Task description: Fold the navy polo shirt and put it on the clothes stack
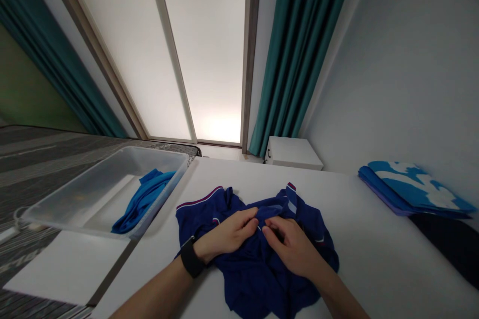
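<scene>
- Navy cloth, a shirt with red-and-white trim [262, 264], lies rumpled on the white counter [374, 269], under both forearms; lifting an arm carelessly could drag its loose folds along.
- Both hands, left [234, 232] and right [292, 246], are drawn narrow, thumbs and fingertips pinching the shirt near its middle. Whether a button or only a fold sits there is too small to tell; slick, thin-looking fabric could slip from so slight a grip.
- Pulling the two hands apart unevenly might twist the front or strain the stitching.
- The dark wristband [192, 257] rests close over the cloth and could snag it.
- Bunched layers could set in creases if pressed as they lie.
- A wide sweep rightward could upset the folded blue stack [415, 187]; leftward, an elbow might knock the clear bin [160, 157].
</scene>
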The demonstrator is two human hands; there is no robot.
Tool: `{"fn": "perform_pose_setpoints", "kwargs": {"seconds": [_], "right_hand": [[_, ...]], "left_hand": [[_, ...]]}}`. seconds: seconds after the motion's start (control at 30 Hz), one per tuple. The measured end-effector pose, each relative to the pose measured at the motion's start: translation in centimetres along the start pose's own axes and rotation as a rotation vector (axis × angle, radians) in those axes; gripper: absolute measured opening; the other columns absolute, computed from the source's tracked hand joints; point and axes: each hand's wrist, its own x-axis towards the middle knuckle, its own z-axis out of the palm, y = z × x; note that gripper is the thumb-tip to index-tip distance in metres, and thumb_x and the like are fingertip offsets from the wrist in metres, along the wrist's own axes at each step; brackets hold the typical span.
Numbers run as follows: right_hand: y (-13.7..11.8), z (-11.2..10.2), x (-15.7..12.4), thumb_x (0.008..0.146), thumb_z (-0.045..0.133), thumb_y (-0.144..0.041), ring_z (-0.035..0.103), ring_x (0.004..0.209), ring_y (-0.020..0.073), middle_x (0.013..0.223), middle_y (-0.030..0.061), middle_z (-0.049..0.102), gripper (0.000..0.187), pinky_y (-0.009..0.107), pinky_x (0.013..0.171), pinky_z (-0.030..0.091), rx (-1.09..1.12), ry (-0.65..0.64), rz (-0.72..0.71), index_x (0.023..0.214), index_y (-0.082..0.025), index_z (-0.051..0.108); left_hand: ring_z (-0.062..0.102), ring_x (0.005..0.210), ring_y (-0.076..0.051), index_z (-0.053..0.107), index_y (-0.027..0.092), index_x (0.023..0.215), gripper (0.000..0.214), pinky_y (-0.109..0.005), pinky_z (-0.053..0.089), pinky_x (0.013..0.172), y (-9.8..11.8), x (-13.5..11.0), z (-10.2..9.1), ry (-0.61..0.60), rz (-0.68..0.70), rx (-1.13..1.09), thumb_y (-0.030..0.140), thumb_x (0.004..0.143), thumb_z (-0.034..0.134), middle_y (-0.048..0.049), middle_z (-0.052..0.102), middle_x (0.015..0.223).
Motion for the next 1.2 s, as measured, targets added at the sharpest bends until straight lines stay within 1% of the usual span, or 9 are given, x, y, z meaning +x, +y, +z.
{"fn": "perform_pose_setpoints", "kwargs": {"seconds": [0.13, 0.33, 0.43, 0.53, 0.67, 0.77, 0.9, 1.03, 1.2], "right_hand": [[0.0, 0.0, 0.0, 0.094, 0.046, -0.034, 0.046, 0.062, 0.0126, 0.065, -0.0047, 0.048, 0.026, 0.026, 0.061, 0.032, 0.083, -0.011, 0.016, 0.071, -0.022, 0.043], [0.4, -0.1, 0.1, 0.095, 0.044, -0.034, 0.042, 0.062, 0.0118, 0.066, -0.0058, 0.044, 0.027, 0.025, 0.058, 0.031, 0.234, -0.094, 0.035, 0.072, -0.022, 0.038], [0.8, -0.3, 0.4, 0.095, 0.046, -0.035, 0.041, 0.061, 0.0113, 0.065, -0.0066, 0.042, 0.028, 0.025, 0.057, 0.030, 0.221, -0.114, 0.017, 0.071, -0.022, 0.039], [1.0, -0.4, 0.4, 0.095, 0.047, -0.035, 0.043, 0.061, 0.0116, 0.064, -0.0065, 0.045, 0.027, 0.025, 0.058, 0.031, 0.184, -0.124, 0.003, 0.071, -0.022, 0.041], [0.7, -0.2, 0.1, 0.096, 0.045, -0.034, 0.055, 0.074, 0.0152, 0.077, -0.0029, 0.059, 0.019, 0.026, 0.068, 0.040, 0.198, -0.088, 0.009, 0.083, -0.022, 0.052], [0.2, 0.0, -0.1, 0.098, 0.041, -0.037, 0.060, 0.087, 0.0182, 0.091, 0.0011, 0.066, 0.023, 0.029, 0.080, 0.043, 0.201, -0.028, 0.001, 0.093, -0.023, 0.058], [-0.4, 0.0, 0.0, 0.099, 0.039, -0.041, 0.061, 0.091, 0.0194, 0.099, 0.0034, 0.068, 0.030, 0.031, 0.087, 0.044, 0.232, -0.010, 0.001, 0.101, -0.023, 0.063], [-0.2, -0.2, 0.0, 0.098, 0.040, -0.047, 0.060, 0.104, 0.0219, 0.107, 0.0051, 0.069, 0.037, 0.034, 0.096, 0.043, 0.355, -0.020, 0.046, 0.109, -0.023, 0.066], [0.2, -0.1, -0.2, 0.094, 0.045, -0.051, 0.061, 0.100, 0.0226, 0.106, 0.0059, 0.069, 0.040, 0.040, 0.102, 0.041, 0.462, -0.053, 0.116, 0.111, -0.022, 0.067]], "left_hand": [[0.052, 0.084, -0.018, 0.061, 0.016, 0.092, 0.029, -0.029, 0.044, 0.083, 0.6, 0.3, 0.1, 0.028, -0.002, -0.073, 0.040, 0.095, 0.045, -0.0022, 0.060, 0.084], [0.054, 0.084, -0.019, 0.065, 0.015, 0.098, 0.035, -0.030, 0.044, 0.083, 1.1, 0.4, 1.2, 0.074, -0.049, -0.355, 0.048, 0.092, 0.053, -0.0029, 0.062, 0.085], [0.055, 0.082, -0.018, 0.066, 0.015, 0.100, 0.041, -0.029, 0.044, 0.080, 0.9, 0.3, 1.7, 0.077, -0.110, -0.480, 0.053, 0.089, 0.056, -0.0022, 0.062, 0.083], [0.056, 0.080, -0.017, 0.067, 0.014, 0.101, 0.044, -0.027, 0.044, 0.078, 0.8, 0.3, 1.8, 0.064, -0.130, -0.526, 0.055, 0.088, 0.058, -0.0017, 0.062, 0.081], [0.056, 0.083, -0.018, 0.067, 0.014, 0.097, 0.039, -0.029, 0.045, 0.082, 0.9, 0.3, 1.8, 0.097, -0.034, -0.434, 0.050, 0.091, 0.055, -0.0037, 0.064, 0.088], [0.056, 0.084, -0.018, 0.066, 0.014, 0.096, 0.032, -0.029, 0.045, 0.083, 1.2, 0.3, 1.8, 0.139, 0.038, -0.313, 0.043, 0.095, 0.050, -0.0044, 0.065, 0.091], [0.055, 0.084, -0.018, 0.064, 0.015, 0.098, 0.028, -0.029, 0.045, 0.085, 1.4, 0.1, 2.0, 0.178, 0.085, -0.222, 0.036, 0.097, 0.045, -0.0036, 0.064, 0.090], [0.054, 0.078, -0.017, 0.063, 0.016, 0.092, 0.029, -0.028, 0.045, 0.082, 1.5, -0.2, 2.1, 0.209, 0.082, -0.141, 0.037, 0.097, 0.044, -0.0013, 0.062, 0.080], [0.052, 0.077, -0.017, 0.061, 0.016, 0.091, 0.028, -0.027, 0.045, 0.079, 1.9, -0.3, 1.9, 0.165, 0.057, -0.079, 0.040, 0.095, 0.047, -0.0008, 0.060, 0.077]]}}
